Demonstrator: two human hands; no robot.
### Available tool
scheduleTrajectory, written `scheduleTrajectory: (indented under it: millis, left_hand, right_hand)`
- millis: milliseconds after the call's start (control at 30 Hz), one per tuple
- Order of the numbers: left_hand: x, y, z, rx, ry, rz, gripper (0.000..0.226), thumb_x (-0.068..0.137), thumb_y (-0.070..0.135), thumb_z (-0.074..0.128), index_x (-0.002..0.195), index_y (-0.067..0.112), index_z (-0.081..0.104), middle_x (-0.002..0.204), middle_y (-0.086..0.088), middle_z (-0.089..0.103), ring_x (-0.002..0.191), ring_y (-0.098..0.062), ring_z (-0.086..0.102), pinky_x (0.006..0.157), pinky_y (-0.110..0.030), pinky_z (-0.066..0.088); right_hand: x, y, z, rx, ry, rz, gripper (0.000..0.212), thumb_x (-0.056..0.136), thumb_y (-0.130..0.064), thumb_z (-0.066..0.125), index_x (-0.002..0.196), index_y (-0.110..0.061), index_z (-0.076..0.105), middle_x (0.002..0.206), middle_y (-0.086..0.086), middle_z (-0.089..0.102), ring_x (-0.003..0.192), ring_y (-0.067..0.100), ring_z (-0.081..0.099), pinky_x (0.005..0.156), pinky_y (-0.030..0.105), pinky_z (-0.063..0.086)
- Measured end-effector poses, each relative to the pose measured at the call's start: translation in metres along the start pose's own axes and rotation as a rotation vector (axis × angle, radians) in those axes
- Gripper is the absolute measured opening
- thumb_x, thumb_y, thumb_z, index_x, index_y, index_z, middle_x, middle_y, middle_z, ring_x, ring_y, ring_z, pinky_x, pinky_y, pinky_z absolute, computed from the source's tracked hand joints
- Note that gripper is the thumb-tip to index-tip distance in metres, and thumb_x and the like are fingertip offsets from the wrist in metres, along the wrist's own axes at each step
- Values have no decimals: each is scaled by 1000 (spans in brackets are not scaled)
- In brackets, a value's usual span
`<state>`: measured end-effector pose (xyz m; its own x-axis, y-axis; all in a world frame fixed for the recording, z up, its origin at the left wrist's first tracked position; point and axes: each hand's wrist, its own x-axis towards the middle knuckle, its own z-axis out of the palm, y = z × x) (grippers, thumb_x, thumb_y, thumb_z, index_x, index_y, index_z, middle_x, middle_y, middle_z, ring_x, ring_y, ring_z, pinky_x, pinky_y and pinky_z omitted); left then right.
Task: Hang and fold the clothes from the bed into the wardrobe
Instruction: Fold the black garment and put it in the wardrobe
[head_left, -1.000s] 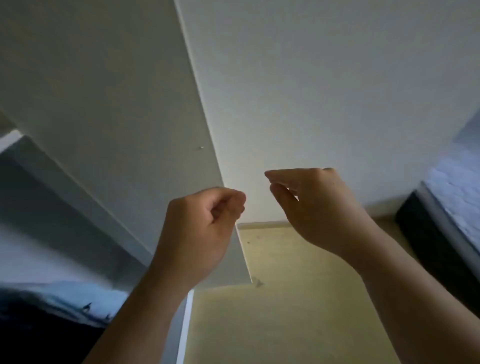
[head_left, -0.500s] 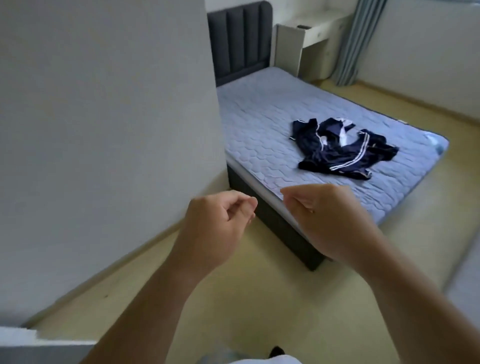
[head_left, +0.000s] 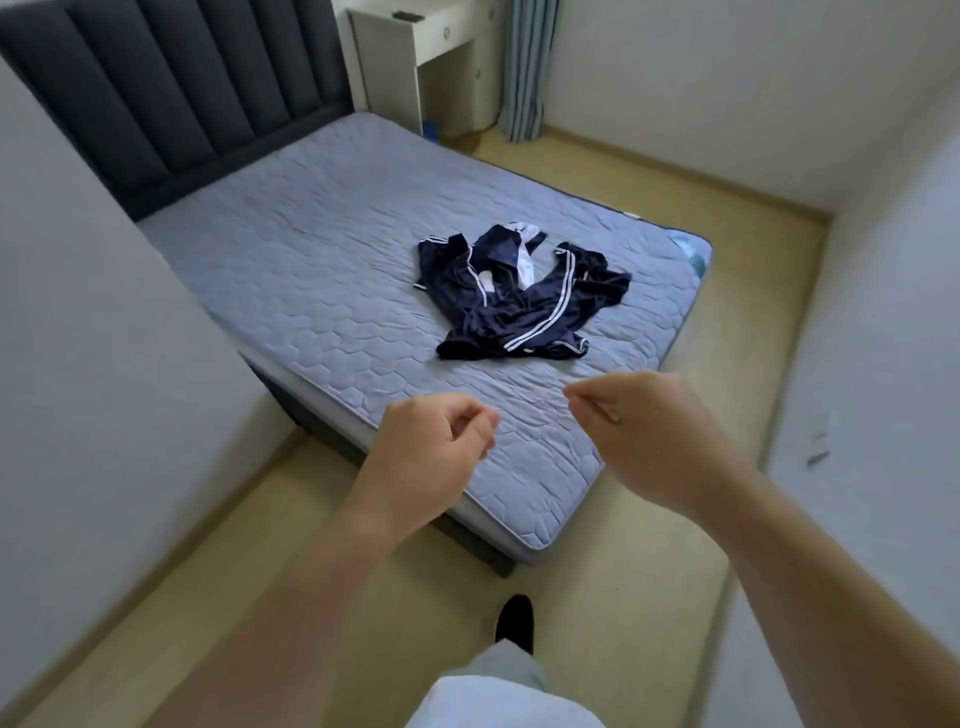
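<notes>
Bed (head_left: 322, 270) and clothes (head_left: 519, 296) now nearer

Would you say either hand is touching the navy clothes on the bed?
Apart. In the head view, bare mattress separates the left hand and right hand from the navy clothes.

Clothes (head_left: 519, 299) on bed (head_left: 322, 270)

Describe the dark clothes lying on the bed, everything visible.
The dark clothes are a crumpled navy heap with a slight sheen, apparently sportswear, with double white stripes along limbs and a white patch near the top. They lie loose and unfolded on the quilted grey mattress, towards its foot end. Nothing else touches them; both hands hover short of them.
</notes>
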<state>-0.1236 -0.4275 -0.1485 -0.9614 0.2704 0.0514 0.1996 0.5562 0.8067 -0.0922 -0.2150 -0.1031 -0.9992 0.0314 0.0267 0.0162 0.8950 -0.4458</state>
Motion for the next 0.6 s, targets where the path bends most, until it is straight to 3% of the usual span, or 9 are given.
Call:
scheduleTrajectory:
  millis: [133, 333, 500, 600]
  left_hand:
    - [99, 0, 46, 8, -72, -35, 21, 94, 33, 64, 74, 31, 69, 68, 25, 69, 65, 7, 66, 63, -10, 48]
    - [223, 9, 108, 11, -195, -109, 22, 94, 28, 64, 72, 28, 70, 67, 18, 70, 63, 1, 67, 70, -29, 58]
    - [308, -6, 170, 65, -228, -206, 25, 92, 29, 64, 68, 33, 67, 66, 21, 70, 63, 3, 66, 72, -28, 57]
    - [362, -23, 216, 115, -233, -303, 21, 91, 29, 64, 71, 30, 70, 66, 15, 71, 67, -1, 67, 73, -29, 56]
  right_hand:
    - [66, 63, -12, -78, -47, 33, 24, 97, -24, 49, 99, -7, 65, 86, 5, 71, 81, 24, 65, 68, 41, 55]
    - [158, 148, -22, -38, -78, 139, 23, 96, -22, 50, 100, -6, 66, 88, 8, 71, 86, 26, 65, 71, 43, 56]
    - [260, 226, -8, 31, -178, 146, 23, 96, -16, 49, 101, -1, 66, 98, 18, 69, 97, 33, 63, 77, 50, 56]
    - [332, 284, 14, 68, -264, 156, 21, 95, -10, 47, 97, 2, 64, 96, 21, 68, 94, 40, 62, 73, 51, 56]
